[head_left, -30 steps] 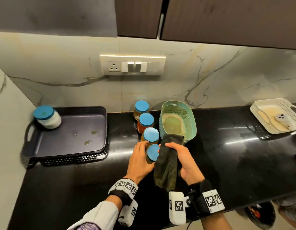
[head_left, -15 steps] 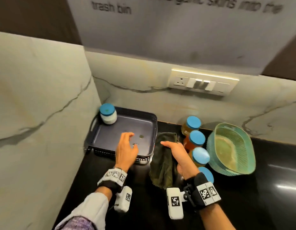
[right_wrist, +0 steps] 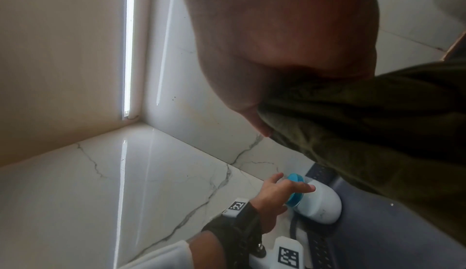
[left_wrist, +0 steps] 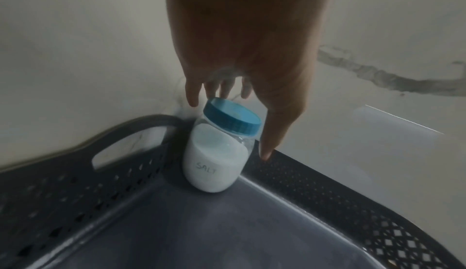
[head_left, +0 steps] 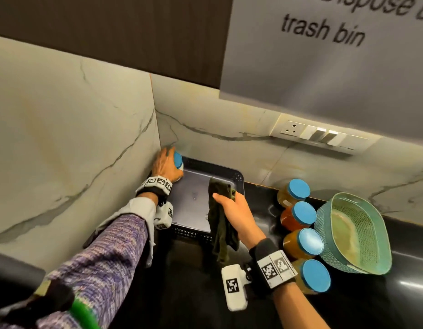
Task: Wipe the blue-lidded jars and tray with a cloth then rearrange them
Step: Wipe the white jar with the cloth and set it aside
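Note:
A dark tray (head_left: pixel 193 210) sits in the counter's left corner. In its far-left corner stands a salt jar (head_left: pixel 179 162) with a blue lid (left_wrist: pixel 233 116) and white contents. My left hand (head_left: pixel 165 162) hovers over that lid with the fingers spread and the thumb (left_wrist: pixel 274 133) straight down beside the jar, gripping nothing. My right hand (head_left: pixel 231 207) grips a dark green cloth (head_left: pixel 221 224) above the tray's right edge; the cloth hangs down. Several more blue-lidded jars (head_left: pixel 303 213) stand in a row right of the tray.
A green mesh basket (head_left: pixel 355 233) lies right of the jar row. Marble walls close in the tray on the left and at the back (head_left: pixel 75 138). A switch panel (head_left: pixel 324 134) and a hanging paper sign (head_left: pixel 324 55) are above the counter.
My left hand left the jar row, crossed the tray and reached the salt jar in the corner. My right hand carried the cloth left to the tray. The head view swung left.

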